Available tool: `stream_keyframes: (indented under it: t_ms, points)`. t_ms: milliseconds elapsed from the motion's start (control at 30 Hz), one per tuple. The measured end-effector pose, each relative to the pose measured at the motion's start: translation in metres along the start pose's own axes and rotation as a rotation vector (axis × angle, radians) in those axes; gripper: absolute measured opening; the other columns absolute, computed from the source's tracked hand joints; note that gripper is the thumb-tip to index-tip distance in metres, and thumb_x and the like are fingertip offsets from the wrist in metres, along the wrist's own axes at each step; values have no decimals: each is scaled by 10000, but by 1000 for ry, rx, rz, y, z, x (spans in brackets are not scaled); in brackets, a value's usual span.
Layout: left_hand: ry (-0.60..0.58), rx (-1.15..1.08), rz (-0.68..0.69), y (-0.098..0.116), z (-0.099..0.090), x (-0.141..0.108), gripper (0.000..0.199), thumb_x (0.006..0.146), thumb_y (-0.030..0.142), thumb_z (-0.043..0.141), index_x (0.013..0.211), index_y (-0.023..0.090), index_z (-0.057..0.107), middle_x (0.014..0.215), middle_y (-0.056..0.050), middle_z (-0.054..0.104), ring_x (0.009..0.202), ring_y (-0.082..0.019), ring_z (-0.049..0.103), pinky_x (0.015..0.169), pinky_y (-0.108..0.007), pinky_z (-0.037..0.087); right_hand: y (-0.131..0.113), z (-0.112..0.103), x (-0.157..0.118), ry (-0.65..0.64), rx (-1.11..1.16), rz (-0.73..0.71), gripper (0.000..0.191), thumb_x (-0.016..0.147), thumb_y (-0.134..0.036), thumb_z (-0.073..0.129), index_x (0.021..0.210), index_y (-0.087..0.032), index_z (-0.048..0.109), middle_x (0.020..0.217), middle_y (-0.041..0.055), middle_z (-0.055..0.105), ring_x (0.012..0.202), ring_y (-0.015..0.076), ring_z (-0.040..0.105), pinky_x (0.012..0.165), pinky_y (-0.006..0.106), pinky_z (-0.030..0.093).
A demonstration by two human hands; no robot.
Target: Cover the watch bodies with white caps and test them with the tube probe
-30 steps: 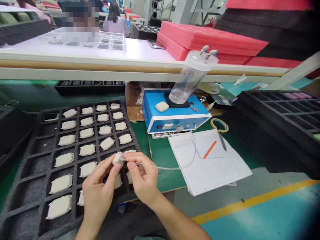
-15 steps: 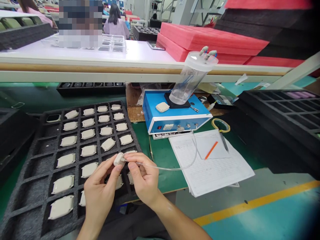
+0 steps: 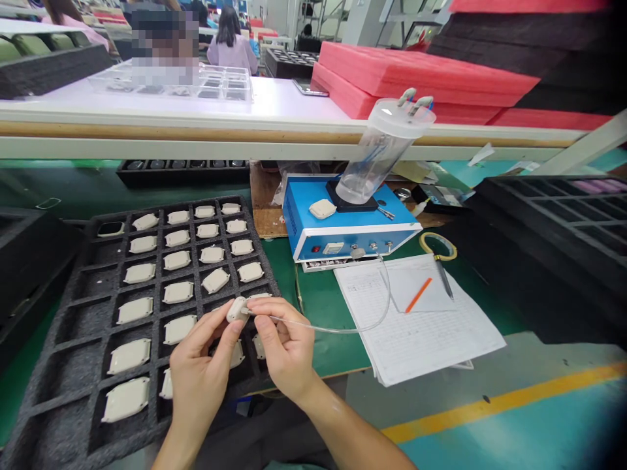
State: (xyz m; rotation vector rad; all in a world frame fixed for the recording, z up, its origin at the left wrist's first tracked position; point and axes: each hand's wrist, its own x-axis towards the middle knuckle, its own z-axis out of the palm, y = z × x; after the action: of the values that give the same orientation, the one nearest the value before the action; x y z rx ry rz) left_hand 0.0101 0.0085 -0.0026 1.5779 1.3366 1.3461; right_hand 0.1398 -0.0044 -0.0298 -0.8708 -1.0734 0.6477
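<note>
Above the near right part of a black foam tray (image 3: pixel 73 321), my left hand (image 3: pixel 208 356) pinches a small cream-coloured case (image 3: pixel 237 309) between thumb and fingers. My right hand (image 3: pixel 287 343) grips the end of a thin clear tube (image 3: pixel 337 330), its tip against the side of the case. From there the tube curves to the front of a blue box (image 3: pixel 353 225). Similar cream cases fill several tray compartments; the left column has one dark-faced case at its top. Another cream case (image 3: pixel 322 209) lies on the box beside a clear cylinder (image 3: pixel 375 156).
Written sheets (image 3: pixel 431 333) hold an orange stick (image 3: pixel 418 295) and a pen (image 3: pixel 445 279), near a tape roll (image 3: pixel 448 243). Black trays (image 3: pixel 548 261) are stacked right. Beyond a raised shelf (image 3: pixel 274 104) with red foam (image 3: pixel 416 72), people sit in the background.
The whole view has shifted slightly, so things appear a little further right. Both hands keep the same hold on the case and tube.
</note>
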Motion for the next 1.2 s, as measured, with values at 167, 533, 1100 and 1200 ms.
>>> stream_keyframes:
  t_ms: [167, 533, 1100, 1200]
  points:
    - [-6, -18, -1, 0, 0, 0, 246, 875, 359, 806, 1098, 263, 849, 1071, -31, 843, 931, -196, 808, 822, -235, 652, 1, 0, -1, -2, 0, 8, 195, 1002, -164, 628, 1069, -271, 778, 1076, 60, 788, 1041, 207, 756, 955, 387, 627]
    - [-3, -28, -30, -1, 0, -2, 290, 865, 395, 811, 1096, 222, 846, 1098, -70, 837, 962, -244, 808, 860, -321, 672, -1, 0, -2, -2, -17, 18, 159, 1011, -202, 626, 1054, -244, 772, 1066, 78, 794, 1037, 217, 761, 952, 399, 638]
    - [-24, -33, -27, -1, -1, -3, 254, 892, 362, 802, 1114, 249, 847, 1105, -57, 833, 963, -223, 800, 852, -290, 660, -2, -1, -1, -2, -33, 27, 158, 1011, -208, 626, 1052, -252, 772, 1063, 73, 793, 1031, 212, 761, 945, 392, 636]
    - [-33, -34, -33, 0, -1, -4, 260, 894, 359, 799, 1121, 242, 847, 1105, -64, 832, 957, -225, 798, 844, -291, 658, -2, -1, -3, 2, -45, 26, 151, 1012, -217, 627, 1045, -246, 772, 1052, 76, 795, 1026, 217, 761, 939, 394, 637]
